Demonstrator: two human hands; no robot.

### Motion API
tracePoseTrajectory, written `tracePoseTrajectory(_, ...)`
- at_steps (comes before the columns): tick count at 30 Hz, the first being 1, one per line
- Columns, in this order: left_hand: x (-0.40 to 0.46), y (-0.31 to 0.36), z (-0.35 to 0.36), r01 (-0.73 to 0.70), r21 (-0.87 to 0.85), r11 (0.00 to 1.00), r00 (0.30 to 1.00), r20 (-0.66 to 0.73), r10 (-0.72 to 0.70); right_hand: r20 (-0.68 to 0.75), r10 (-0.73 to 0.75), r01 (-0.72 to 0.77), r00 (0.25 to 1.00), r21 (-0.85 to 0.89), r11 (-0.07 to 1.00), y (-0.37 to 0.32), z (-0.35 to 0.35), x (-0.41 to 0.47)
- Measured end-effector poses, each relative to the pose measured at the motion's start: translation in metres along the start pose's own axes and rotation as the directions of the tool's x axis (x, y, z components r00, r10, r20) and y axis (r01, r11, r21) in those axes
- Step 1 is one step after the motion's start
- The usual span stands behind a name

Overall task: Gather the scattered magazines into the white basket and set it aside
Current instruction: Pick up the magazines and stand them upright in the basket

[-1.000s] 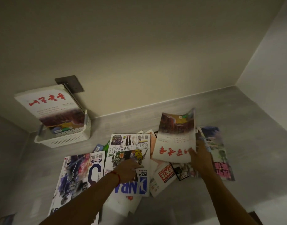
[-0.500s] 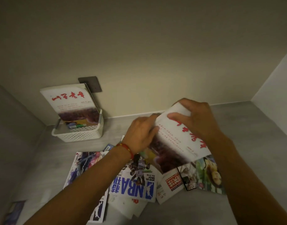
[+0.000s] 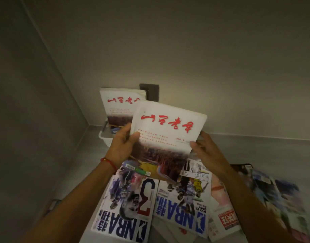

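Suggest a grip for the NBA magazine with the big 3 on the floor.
The NBA magazine with the big 3 lies flat, left long edge free, the other NBA magazine close on its right. Probably slide fingers under the left edge, from the left, thumb on the cover.

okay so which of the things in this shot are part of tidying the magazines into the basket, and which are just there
Part of the job:
- held magazine, in the left hand and right hand
- white basket, one magazine already standing in it
- NBA magazines on the floor
- other scattered magazines

Just there:
- dark wall plate
- red wrist string
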State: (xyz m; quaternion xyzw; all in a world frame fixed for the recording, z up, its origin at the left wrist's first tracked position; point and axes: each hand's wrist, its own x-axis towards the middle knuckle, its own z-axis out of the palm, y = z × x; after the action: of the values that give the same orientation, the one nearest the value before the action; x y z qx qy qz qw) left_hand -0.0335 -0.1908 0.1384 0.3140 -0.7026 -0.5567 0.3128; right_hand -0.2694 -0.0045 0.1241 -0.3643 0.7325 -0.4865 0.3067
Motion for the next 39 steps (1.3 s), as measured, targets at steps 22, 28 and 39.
tracePoseTrajectory(22, 0.142, -0.088, -0.161, 0.186, 0.204, 0.961, 0.949, -0.292, -0.122, -0.166, -0.064, -0.006, 0.984, -0.39, 0.921, -0.094, 0.174, 0.184)
tracePoseTrajectory(28, 0.146, -0.114, -0.15, 0.216, 0.294, 0.931, 0.95, -0.282, -0.132, -0.203, 0.123, -0.177, 0.971, -0.271, 0.946, -0.07, 0.194, 0.193)
tracePoseTrajectory(39, 0.169, -0.121, -0.147, 0.276, 0.353, 0.894, 0.932, -0.325, -0.159, -0.038, 0.134, -0.128, 0.99, 0.127, 0.984, -0.066, 0.193, 0.176)
